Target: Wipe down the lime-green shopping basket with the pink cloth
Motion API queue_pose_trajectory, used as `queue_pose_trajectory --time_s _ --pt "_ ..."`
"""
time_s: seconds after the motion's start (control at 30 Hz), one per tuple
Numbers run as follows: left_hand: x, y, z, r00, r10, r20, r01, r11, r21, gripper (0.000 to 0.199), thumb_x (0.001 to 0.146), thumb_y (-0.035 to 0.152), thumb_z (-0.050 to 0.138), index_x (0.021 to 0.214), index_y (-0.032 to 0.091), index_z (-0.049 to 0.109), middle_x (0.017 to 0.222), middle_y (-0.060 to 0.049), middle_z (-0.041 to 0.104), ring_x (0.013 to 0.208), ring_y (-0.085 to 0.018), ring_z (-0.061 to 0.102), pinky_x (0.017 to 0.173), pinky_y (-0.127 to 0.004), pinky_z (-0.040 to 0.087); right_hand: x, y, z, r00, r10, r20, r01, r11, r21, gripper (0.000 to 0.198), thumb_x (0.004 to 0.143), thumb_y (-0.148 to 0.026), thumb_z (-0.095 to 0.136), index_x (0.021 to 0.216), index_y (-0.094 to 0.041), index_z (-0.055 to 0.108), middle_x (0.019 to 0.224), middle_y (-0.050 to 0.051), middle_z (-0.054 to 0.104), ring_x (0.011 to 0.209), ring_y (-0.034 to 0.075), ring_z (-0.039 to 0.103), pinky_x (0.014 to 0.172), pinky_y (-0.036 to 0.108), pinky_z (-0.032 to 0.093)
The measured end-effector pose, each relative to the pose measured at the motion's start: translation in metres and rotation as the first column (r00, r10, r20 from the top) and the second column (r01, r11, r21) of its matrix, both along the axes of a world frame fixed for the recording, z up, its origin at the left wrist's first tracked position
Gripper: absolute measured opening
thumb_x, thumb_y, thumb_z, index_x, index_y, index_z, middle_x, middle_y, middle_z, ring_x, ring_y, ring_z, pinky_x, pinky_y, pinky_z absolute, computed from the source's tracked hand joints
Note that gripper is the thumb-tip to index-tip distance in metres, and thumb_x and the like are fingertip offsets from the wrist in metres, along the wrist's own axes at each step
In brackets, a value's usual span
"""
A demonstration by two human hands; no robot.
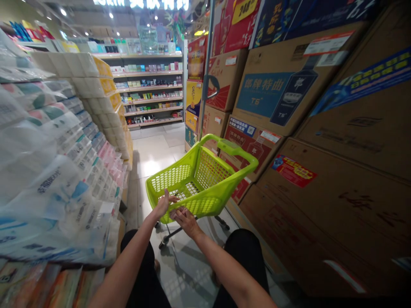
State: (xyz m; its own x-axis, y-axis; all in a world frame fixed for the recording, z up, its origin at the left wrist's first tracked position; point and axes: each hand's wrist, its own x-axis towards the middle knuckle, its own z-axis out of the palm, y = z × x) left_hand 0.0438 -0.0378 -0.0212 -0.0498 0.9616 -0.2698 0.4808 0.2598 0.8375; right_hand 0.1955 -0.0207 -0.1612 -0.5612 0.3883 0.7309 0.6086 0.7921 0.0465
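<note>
A lime-green plastic shopping cart (205,205) with lattice walls stands just ahead of me, its handle towards the far right. Nothing shows inside its basket. My left hand (163,204) is at the cart's near rim, thumb up and fingers stretched towards the right, with no object visible in it. Close beside it, my right hand (185,219) is in front of the near wall with its fingers curled together. Whether anything small is inside those fingers is hidden. I cannot tell if either hand touches the cart.
Stacked cartons (263,94) form a wall on the right, with a metal post (207,64) beside them. Wrapped tissue packs (64,179) are piled high on the left. Tiled floor (150,149) runs between them towards shelves of small goods (154,81).
</note>
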Motion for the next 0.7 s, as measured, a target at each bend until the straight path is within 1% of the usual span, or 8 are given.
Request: queue_pose_trajectory --time_s 0.07,0.13,0.2,0.27,0.37,0.47,0.6,0.7 --pt "0.009 0.009 0.004 1.000 0.011 0.009 -0.010 1.000 -0.020 0.102 0.083 0.070 -0.015 0.099 0.021 0.074 0.109 -0.008 0.073 0.115 -0.027 0.060 0.112 -0.044 0.034 0.003 0.004 0.001 1.000 -0.006 0.012 0.006 1.000 0.002 0.029 0.091 -0.009 0.051 0.095 -0.030 0.071 0.106 0.001 0.068 0.077 0.015 0.054 0.073 0.030 0.047" --pt "0.018 0.014 0.004 0.997 0.069 -0.034 -0.069 0.998 -0.008 0.103 0.083 0.067 -0.018 0.096 0.023 0.075 0.105 -0.007 0.074 0.113 -0.027 0.061 0.112 -0.048 0.032 0.006 0.009 0.003 0.999 -0.033 0.013 0.033 0.999 -0.003 0.027 0.092 -0.012 0.051 0.098 -0.030 0.071 0.112 0.003 0.066 0.082 0.017 0.055 0.076 0.033 0.047" --pt "0.026 0.018 0.003 0.986 0.137 -0.097 -0.135 0.990 0.030 0.102 0.085 0.063 -0.019 0.093 0.025 0.075 0.100 -0.007 0.075 0.114 -0.028 0.060 0.114 -0.053 0.025 0.008 0.015 0.006 0.997 -0.076 0.028 0.077 0.997 -0.025 0.027 0.093 -0.015 0.050 0.104 -0.029 0.070 0.118 0.006 0.064 0.087 0.019 0.055 0.079 0.036 0.047" --pt "0.032 0.021 -0.001 0.977 0.175 -0.125 -0.167 0.983 0.076 0.099 0.087 0.059 -0.017 0.092 0.024 0.075 0.100 -0.007 0.075 0.117 -0.028 0.057 0.116 -0.056 0.018 0.012 0.019 0.006 0.992 -0.103 0.074 0.108 0.992 -0.062 0.029 0.094 -0.015 0.049 0.110 -0.030 0.068 0.120 0.007 0.063 0.090 0.021 0.054 0.081 0.037 0.047" --pt "0.033 0.029 -0.008 0.973 0.196 -0.125 -0.180 0.975 0.129 0.093 0.090 0.054 -0.013 0.090 0.023 0.075 0.105 -0.007 0.073 0.126 -0.026 0.050 0.117 -0.054 0.012 0.020 0.024 0.003 0.985 -0.075 0.158 0.095 0.988 -0.123 0.029 0.094 -0.016 0.050 0.114 -0.029 0.066 0.121 0.008 0.061 0.094 0.021 0.053 0.082 0.036 0.047" --pt "0.029 0.043 -0.014 0.973 0.195 -0.127 -0.177 0.974 0.140 0.092 0.091 0.054 -0.012 0.085 0.023 0.074 0.099 -0.007 0.074 0.126 -0.026 0.050 0.117 -0.053 0.014 0.026 0.034 0.005 0.981 -0.053 0.186 0.084 0.983 -0.165 0.030 0.094 -0.016 0.048 0.117 -0.027 0.065 0.128 0.009 0.057 0.100 0.022 0.051 0.086 0.037 0.046" --pt "0.022 0.063 -0.019 0.971 0.187 -0.147 -0.170 0.978 0.118 0.092 0.090 0.059 -0.010 0.079 0.021 0.073 0.087 -0.008 0.074 0.119 -0.026 0.054 0.116 -0.051 0.018 0.024 0.057 0.018 0.977 -0.125 0.175 0.153 0.976 -0.154 0.039 0.097 -0.016 0.040 0.130 -0.030 0.056 0.135 0.010 0.051 0.106 0.025 0.048 0.090 0.042 0.043" --pt "0.018 0.071 -0.022 0.970 0.180 -0.164 -0.163 0.981 0.109 0.091 0.090 0.060 -0.008 0.082 0.022 0.074 0.094 -0.007 0.074 0.121 -0.026 0.053 0.116 -0.052 0.016 0.028 0.071 0.025 0.968 -0.086 0.236 0.122 0.983 -0.141 0.041 0.096 -0.012 0.038 0.130 -0.027 0.055 0.132 0.012 0.052 0.100 0.023 0.049 0.088 0.042 0.043"
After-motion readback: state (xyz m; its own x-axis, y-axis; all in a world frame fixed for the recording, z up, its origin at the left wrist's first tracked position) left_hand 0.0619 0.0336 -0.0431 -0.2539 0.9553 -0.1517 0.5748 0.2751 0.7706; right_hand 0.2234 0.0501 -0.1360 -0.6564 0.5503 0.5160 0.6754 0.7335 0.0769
